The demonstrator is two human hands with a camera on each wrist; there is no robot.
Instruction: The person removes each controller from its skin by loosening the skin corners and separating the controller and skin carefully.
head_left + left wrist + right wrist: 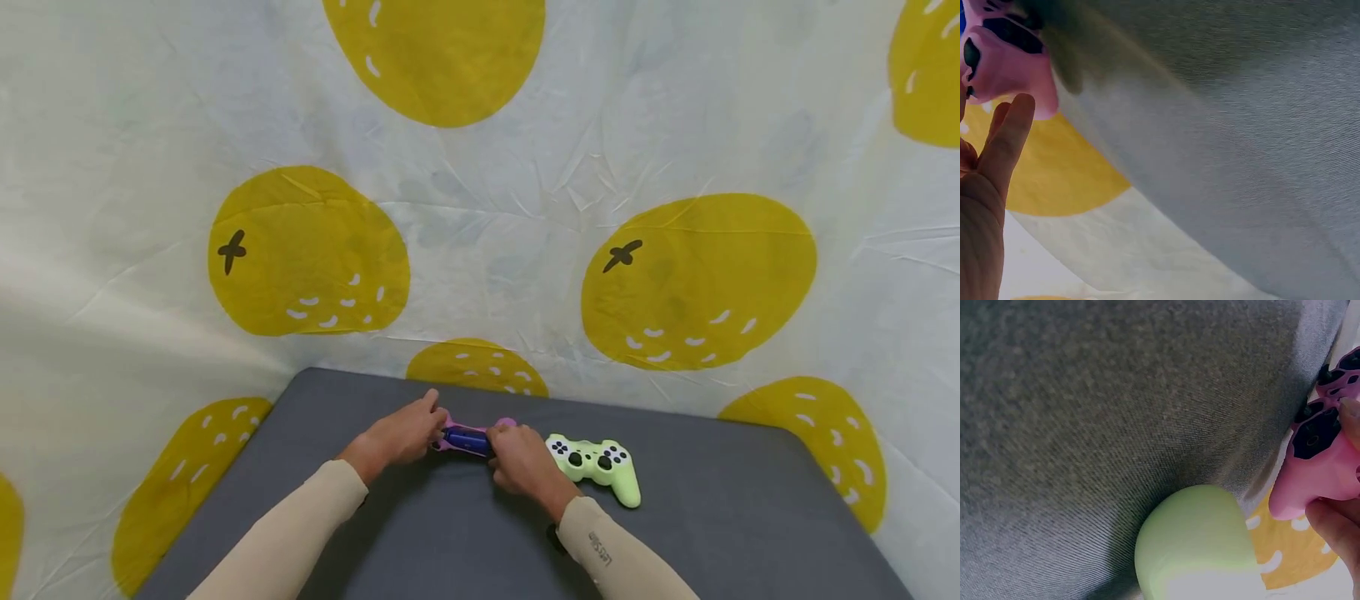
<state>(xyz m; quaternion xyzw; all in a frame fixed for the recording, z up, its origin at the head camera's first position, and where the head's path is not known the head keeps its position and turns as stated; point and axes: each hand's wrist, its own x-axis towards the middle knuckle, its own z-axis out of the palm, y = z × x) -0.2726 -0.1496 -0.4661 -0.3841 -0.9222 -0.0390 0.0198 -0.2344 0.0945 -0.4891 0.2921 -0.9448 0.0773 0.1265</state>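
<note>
A dark blue game controller (467,440) sits in a pink cover (1313,478), held by both hands just above the grey table. My left hand (408,432) pinches its left end, with one finger extended upward. In the left wrist view a fingertip lies against the pink cover (1019,78) near the end of one handle. Around the right end, my right hand (523,460) grips with the thumb on top and fingers beneath. Dark patches show through openings in the pink cover. Most of the controller's face is hidden in the head view.
A light green game controller (624,483) with black sticks lies on the grey tabletop (450,533), just right of my right hand. Behind the table and along its sides hangs a white cloth (495,275) printed with yellow fruit.
</note>
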